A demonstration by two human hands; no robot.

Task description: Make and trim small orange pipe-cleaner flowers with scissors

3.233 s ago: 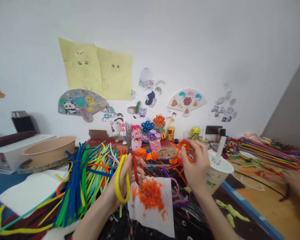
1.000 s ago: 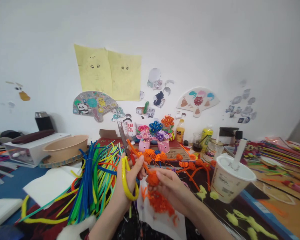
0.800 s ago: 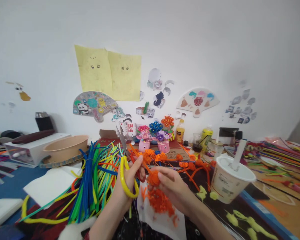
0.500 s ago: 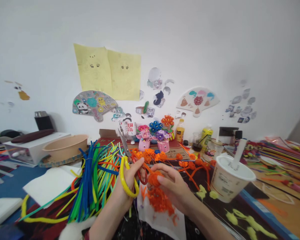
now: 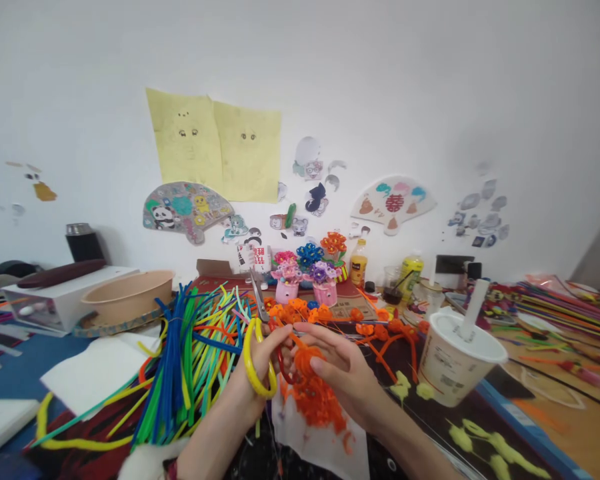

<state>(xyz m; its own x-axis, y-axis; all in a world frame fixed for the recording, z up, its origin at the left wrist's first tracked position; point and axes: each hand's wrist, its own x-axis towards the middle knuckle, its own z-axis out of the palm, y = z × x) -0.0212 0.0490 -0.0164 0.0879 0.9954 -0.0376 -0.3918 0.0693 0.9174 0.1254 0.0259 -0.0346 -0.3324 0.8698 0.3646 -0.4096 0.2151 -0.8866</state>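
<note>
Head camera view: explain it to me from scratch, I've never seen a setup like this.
There is no machine here: the arms belong to a person working bare-handed. The camera is worn on that person's head and looks forward and down.

The left hand holds scissors, blades pointing away toward the wall. The fingers of the right hand hold an orange fuzzy piece.

Below the hands, orange scraps lie on white paper. To the left is a bundle of blue and green pipe cleaners; to the right stands a lidded cup with a wide straw. Farther back are fuzzy flowers in pink pots, and yellow sheets hang on the wall.
</note>
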